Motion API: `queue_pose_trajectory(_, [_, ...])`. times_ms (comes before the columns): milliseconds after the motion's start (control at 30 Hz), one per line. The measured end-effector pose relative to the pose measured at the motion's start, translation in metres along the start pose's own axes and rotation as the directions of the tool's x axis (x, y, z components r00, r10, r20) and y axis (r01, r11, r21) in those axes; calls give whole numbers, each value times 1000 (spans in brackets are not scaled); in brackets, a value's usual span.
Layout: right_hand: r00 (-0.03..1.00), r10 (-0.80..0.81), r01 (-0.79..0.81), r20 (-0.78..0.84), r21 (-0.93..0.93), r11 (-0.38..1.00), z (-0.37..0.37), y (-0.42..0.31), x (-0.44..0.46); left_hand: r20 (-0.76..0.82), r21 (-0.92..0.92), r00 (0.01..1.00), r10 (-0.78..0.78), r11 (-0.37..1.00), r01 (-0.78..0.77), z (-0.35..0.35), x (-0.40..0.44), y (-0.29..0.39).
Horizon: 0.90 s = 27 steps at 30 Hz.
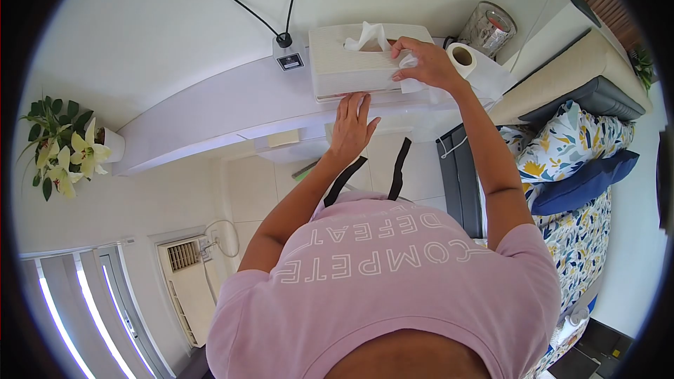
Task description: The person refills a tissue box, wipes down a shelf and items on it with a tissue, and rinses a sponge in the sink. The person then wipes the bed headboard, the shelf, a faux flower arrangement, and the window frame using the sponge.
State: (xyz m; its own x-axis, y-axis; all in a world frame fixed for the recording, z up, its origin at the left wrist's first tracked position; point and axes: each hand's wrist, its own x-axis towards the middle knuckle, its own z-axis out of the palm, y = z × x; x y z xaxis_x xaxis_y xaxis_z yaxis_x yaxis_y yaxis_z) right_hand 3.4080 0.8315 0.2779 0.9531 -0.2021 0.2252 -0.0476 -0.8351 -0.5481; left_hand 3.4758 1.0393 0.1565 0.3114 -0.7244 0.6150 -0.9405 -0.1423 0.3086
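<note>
A white textured tissue box [354, 74] lies on the narrow white shelf, with a tissue [371, 35] sticking out of its top slot. My right hand [430, 64] is at the box's right part, fingers curled round a crumpled white tissue [410, 74] against the front side. My left hand [352, 126] is at the box's lower front edge, its fingers stretched out and the fingertips at or very near that edge. Whether they press on the box I cannot tell.
Left of the box stands a reed diffuser [288, 52] with two black sticks. A paper roll [462, 58] and a patterned jar [488, 28] are to its right. A potted lily [88, 147] stands at the shelf's [210, 102] left end; a bed [583, 238] is at right.
</note>
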Motion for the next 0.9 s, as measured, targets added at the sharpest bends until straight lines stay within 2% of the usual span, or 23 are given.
queue_pose_trajectory(300, [999, 40, -40, 9, 15, 999, 1, -7, -3, -4, 107, 1000, 14, 994, -13, 2, 5, 5])
queue_pose_trajectory(367, [998, 66, -66, 24, -8, 998, 3, -9, -6, -36, -120, 999, 5, 993, -9, 4, 2, 2])
queue_pose_trajectory(500, [1000, 29, -29, 6, -66, 997, 11, -8, -8, -61, -131, 998, 7, 991, -15, -17, -14, -9])
queue_pose_trajectory(533, [1000, 22, -21, 7, -94, 995, 12, -7, -8, -247, -110, 959, -140, 987, 116, -20, -13, -10])
queue_pose_trajectory(567, [1000, 26, -26, 7, -92, 995, 13, -7, -9, -422, -114, 865, -272, 962, 247, -23, -13, -9])
queue_pose_trajectory(600, [1000, 6, -7, -8, -124, 992, 14, -7, -9, -418, -116, 866, -273, 962, 247, -26, -11, -12])
queue_pose_trajectory(667, [1000, -12, 9, -22, -159, 987, 15, -6, -9, -368, -357, 746, -555, 825, 437, -28, 1, -23])
queue_pose_trajectory(800, [998, -59, 49, -39, -213, 976, 20, -2, -6, -252, -494, 744, -619, 743, 451, -36, 21, -42])
queue_pose_trajectory(867, [998, -58, 48, -35, -230, 972, 22, -1, -5, -30, -532, 667, -744, 577, 620, -42, 28, -46])
queue_pose_trajectory(900, [998, -51, 42, -33, -243, 969, 24, 0, -5, -30, -532, 668, -744, 578, 619, -40, 29, -48])
